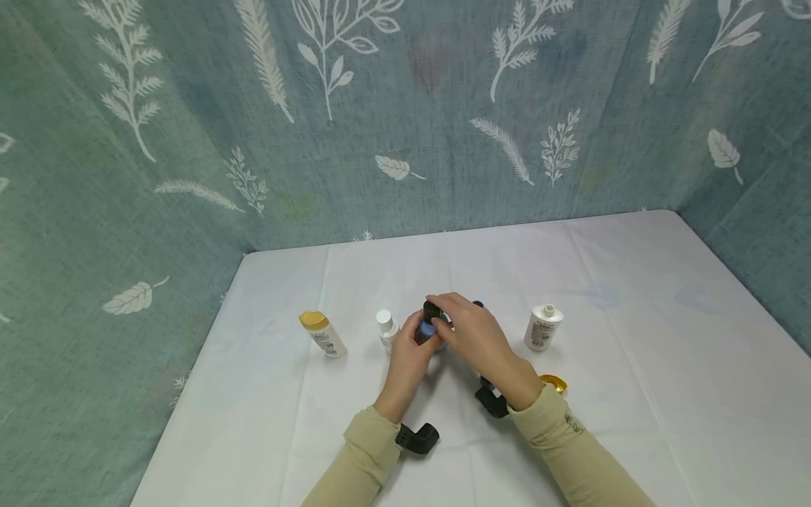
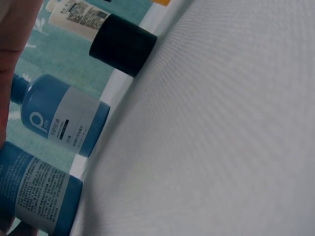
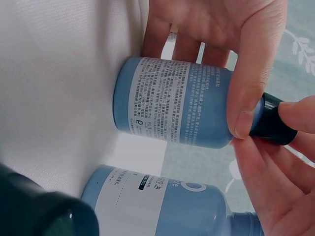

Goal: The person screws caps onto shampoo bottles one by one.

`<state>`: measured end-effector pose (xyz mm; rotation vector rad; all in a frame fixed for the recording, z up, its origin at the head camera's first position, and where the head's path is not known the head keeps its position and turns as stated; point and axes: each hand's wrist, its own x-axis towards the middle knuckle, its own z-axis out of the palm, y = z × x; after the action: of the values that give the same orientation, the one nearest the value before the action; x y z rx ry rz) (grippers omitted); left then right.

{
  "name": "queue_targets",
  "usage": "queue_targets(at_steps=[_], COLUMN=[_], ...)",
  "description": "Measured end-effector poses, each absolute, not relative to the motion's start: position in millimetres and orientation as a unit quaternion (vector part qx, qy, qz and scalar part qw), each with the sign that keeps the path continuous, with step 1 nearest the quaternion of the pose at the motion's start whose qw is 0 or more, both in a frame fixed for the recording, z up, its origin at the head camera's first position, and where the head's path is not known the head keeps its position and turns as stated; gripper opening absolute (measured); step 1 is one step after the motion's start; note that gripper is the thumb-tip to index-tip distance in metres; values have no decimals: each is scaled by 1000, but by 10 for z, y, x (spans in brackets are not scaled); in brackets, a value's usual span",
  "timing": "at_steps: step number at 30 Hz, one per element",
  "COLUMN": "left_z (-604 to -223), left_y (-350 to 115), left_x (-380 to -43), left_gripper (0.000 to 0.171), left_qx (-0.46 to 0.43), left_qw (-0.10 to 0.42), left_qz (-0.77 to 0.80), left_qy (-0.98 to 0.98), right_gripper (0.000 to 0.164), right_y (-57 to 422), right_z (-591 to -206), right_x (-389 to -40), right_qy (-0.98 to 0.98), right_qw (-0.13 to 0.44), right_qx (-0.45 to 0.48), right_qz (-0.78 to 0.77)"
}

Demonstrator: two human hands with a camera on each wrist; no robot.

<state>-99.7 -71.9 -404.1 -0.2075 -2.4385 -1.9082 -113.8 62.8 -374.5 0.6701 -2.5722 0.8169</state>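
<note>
Between my hands stands a blue bottle with dense print on its label. My left hand grips it near the shoulder; in the right wrist view the thumb lies across the upper body and the other fingers go behind. Fingers and thumb of my right hand pinch the black cap at the bottle's top. Close beside it is a second blue bottle with a bare threaded neck, mostly hidden behind my right hand in the head view.
A large black cap stands near the blue bottles. To the left are a white-capped bottle and a yellow-capped bottle. Right of my hands stands a white bottle with its neck bare. A gold lid lies by my right sleeve.
</note>
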Motion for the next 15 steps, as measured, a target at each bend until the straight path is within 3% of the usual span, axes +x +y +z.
queue_targets(at_steps=[7, 15], left_z=[-4058, -4284], left_y=[-722, -748], left_x=[-974, -1101], left_gripper=[43, 47], left_qx=[-65, -67], left_qw=[17, 22], left_qz=[-621, -621], left_qy=[-781, -781], right_gripper=[38, 39], right_y=[619, 608], right_z=[-3751, -3764], right_x=[-1116, -1137], right_qy=[-916, -912], right_qw=[168, 193], right_qx=[227, 232], right_qz=[285, 277])
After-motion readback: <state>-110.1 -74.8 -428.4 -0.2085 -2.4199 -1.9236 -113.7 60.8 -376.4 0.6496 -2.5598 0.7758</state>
